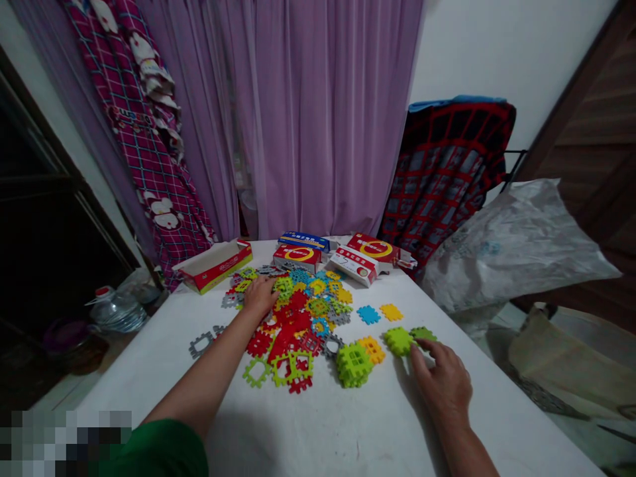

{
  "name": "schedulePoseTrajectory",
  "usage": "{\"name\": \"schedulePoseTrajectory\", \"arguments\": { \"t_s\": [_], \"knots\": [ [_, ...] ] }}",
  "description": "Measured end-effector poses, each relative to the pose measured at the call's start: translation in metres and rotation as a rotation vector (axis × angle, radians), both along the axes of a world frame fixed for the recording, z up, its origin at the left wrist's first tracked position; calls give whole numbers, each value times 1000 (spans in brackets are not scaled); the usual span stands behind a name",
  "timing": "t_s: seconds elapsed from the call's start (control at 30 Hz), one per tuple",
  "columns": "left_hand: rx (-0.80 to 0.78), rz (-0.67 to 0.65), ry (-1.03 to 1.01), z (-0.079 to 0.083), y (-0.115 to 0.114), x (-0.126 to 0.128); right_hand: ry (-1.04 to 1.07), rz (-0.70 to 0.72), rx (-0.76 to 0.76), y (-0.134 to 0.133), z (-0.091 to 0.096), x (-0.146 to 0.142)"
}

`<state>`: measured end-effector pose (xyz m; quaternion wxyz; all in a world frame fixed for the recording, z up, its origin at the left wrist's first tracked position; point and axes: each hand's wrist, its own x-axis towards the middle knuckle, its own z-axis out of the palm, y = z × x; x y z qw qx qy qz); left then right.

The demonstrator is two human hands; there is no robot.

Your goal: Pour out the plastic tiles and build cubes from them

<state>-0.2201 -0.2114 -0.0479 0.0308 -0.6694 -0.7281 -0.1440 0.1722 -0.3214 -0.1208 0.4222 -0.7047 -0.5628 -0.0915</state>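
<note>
I can't read a single word for certain from here: along the far edge of the table, the blue box, the small red box and the larger red box carry pale lettering too small for me to make out. The white-and-red box toward the far right corner and the open carton at the far left corner bear similarly illegible print.

Pile of pieces on the table, boxes behind, curtain beyond, bag to the right
</note>
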Motion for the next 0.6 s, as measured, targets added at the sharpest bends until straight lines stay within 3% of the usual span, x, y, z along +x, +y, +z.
{"name": "schedulePoseTrajectory", "arguments": {
  "t_s": [0.27, 0.43, 0.6],
  "knots": [
    [-49, 17, -8, 7, 17, 2, 18, 17, 14, 2, 1, 2],
    [-28, 29, -132, 14, 5, -5, 45, 29, 47, 1, 2, 0],
    [-21, -36, -432, 21, -18, -2, 95, 53, 81, -2, 6, -3]
  ]
}}
